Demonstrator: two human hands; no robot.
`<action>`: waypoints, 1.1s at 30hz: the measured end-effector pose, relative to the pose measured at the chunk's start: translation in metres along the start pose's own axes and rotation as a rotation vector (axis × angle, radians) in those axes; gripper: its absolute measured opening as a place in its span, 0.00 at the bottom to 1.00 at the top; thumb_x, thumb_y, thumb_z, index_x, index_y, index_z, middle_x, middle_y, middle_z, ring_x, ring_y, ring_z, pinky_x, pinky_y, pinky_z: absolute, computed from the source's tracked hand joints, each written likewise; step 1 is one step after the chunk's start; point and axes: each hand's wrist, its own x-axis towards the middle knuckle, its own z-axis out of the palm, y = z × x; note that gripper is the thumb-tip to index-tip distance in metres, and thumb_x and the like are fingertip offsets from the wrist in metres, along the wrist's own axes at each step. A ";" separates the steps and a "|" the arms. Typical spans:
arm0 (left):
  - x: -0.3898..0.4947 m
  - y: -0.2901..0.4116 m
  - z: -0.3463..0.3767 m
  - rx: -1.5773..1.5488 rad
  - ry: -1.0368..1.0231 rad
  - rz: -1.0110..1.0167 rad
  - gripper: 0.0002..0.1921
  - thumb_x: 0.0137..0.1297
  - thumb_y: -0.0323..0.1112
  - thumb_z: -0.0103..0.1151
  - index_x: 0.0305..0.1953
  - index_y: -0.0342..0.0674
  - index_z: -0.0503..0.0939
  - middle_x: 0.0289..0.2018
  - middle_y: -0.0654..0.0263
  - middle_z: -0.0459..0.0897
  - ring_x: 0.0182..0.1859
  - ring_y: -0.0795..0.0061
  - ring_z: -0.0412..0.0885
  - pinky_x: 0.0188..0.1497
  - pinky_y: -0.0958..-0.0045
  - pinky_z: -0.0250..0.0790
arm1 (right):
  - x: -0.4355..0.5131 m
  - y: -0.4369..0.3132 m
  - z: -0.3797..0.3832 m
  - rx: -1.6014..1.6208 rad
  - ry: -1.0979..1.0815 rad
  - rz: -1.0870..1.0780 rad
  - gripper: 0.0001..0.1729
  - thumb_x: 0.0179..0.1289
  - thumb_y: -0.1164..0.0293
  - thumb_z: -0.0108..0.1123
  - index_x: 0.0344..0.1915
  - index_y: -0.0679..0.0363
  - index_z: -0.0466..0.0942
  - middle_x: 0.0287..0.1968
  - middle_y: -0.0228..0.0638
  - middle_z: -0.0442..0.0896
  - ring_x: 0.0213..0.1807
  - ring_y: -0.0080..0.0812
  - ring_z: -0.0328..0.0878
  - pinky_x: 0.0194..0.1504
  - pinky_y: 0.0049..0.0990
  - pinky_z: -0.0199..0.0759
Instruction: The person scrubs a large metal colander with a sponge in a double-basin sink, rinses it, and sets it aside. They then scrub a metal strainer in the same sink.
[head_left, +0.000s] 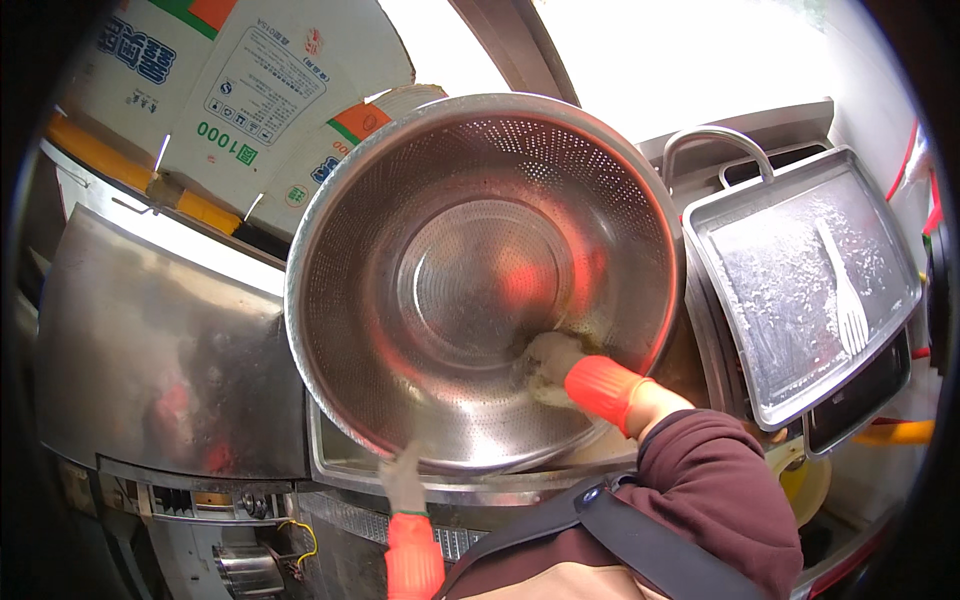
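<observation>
A large perforated stainless steel basin (480, 247) rests tilted over a sink (510, 495). My left hand (405, 476), in a pale glove with an orange cuff, is at the basin's near rim; its fingers look curled over the rim, though blurred. Inside the basin, at its lower right wall, is my right hand (555, 364), gloved the same way. It seems to press a greenish-grey, blurred thing against the metal; what that is cannot be told.
A metal tray (795, 277) with white crumbs and a white plastic fork (847, 307) stands at the right, above a dark tray (862, 397). Flattened cardboard (262, 97) bearing print leans at the upper left. A steel cover (172, 345) is on the left, a yellowish bucket (810, 487) lower right.
</observation>
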 end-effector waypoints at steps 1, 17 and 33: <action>0.011 0.021 -0.004 -0.015 -0.069 0.128 0.19 0.68 0.23 0.66 0.59 0.32 0.80 0.50 0.66 0.84 0.47 0.75 0.81 0.54 0.68 0.75 | -0.011 0.002 -0.010 0.112 0.017 0.000 0.14 0.68 0.65 0.71 0.53 0.49 0.91 0.47 0.38 0.93 0.52 0.38 0.92 0.52 0.37 0.86; 0.065 0.139 0.018 -0.037 0.206 0.275 0.24 0.64 0.25 0.74 0.59 0.25 0.79 0.51 0.58 0.86 0.47 0.70 0.83 0.55 0.69 0.77 | -0.160 0.143 -0.021 -0.310 -0.249 0.490 0.23 0.59 0.67 0.68 0.56 0.53 0.90 0.52 0.48 0.91 0.58 0.56 0.87 0.57 0.50 0.84; 0.002 0.124 -0.019 -0.007 0.115 0.348 0.11 0.66 0.23 0.71 0.47 0.31 0.81 0.42 0.68 0.83 0.44 0.79 0.78 0.50 0.76 0.73 | -0.110 0.149 0.004 -0.321 -0.221 0.624 0.21 0.61 0.60 0.69 0.51 0.54 0.92 0.52 0.50 0.91 0.55 0.52 0.90 0.53 0.49 0.84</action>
